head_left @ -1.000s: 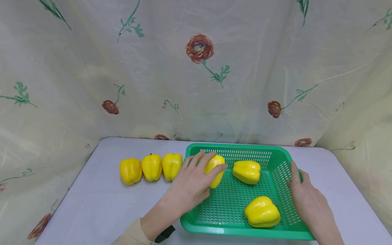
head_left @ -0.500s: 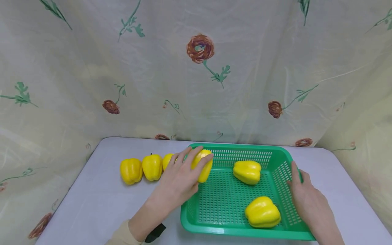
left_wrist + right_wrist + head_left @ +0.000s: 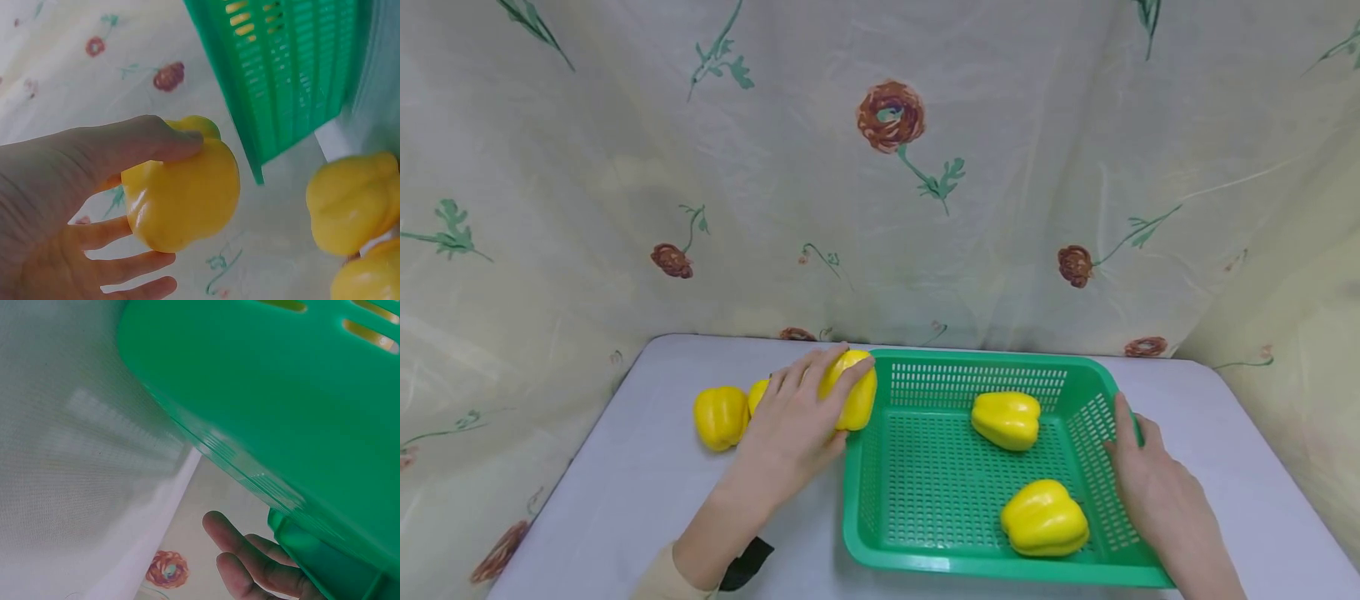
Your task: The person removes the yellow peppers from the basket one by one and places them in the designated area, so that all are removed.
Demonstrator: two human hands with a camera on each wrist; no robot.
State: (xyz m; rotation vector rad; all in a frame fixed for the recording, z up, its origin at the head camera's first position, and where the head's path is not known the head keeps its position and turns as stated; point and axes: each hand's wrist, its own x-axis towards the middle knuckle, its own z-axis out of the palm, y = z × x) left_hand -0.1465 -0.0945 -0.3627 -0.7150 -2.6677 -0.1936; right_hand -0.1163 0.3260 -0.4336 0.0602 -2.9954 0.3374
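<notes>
1. Holding a yellow pepper (image 3: 859,402) by the far left corner of the green basket (image 3: 940,479), the left hand (image 3: 790,425) in the head view has thumb and fingers clamped on it; whether pepper and rim touch, I cannot tell.
2. In that same view the right hand (image 3: 1161,492) grips the basket's right edge, fingers clamped over the rim. One pepper (image 3: 1006,421) lies inside toward the basket's far edge, another (image 3: 1045,518) toward its near right corner.
3. On the white table (image 3: 587,500), a pepper (image 3: 720,418) sits toward the far left corner; its neighbour (image 3: 757,393) is mostly hidden behind the left hand.
4. Left wrist view: the thumb presses across the held pepper, while three fingers are spread apart beside it.
5. Right wrist view: bent fingers show beside the basket's edge, slightly apart.
</notes>
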